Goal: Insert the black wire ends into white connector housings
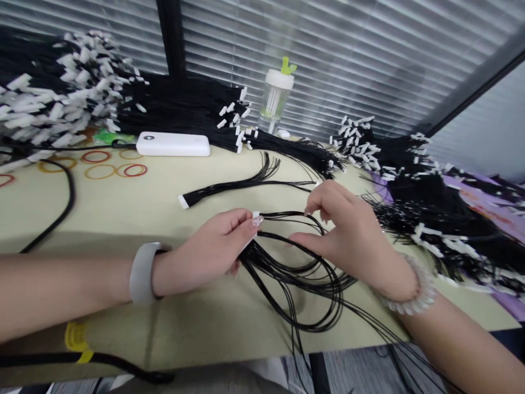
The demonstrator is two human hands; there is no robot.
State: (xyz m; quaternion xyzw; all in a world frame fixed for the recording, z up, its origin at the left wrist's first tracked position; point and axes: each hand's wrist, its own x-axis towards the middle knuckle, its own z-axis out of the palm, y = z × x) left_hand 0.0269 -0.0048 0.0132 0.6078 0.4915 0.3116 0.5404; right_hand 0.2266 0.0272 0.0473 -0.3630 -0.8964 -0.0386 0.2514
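Observation:
My left hand (209,246) pinches a small white connector (255,220) between thumb and fingers, and thin black wires (303,279) run from it in loose loops over the table. My right hand (344,235) hovers over those loops with its thumb and index finger apart, their tips resting on the wires. No firm grip shows. A separate wire harness (241,186) with a white connector (183,201) lies farther up the table, apart from both hands.
Large heaps of black wires with white connectors lie at the back left (61,104), back centre (192,109) and right (422,208). A white power bank (172,144), rubber bands (96,171), a plastic bottle (274,98) and a black cable (61,210) sit on the beige table (123,306).

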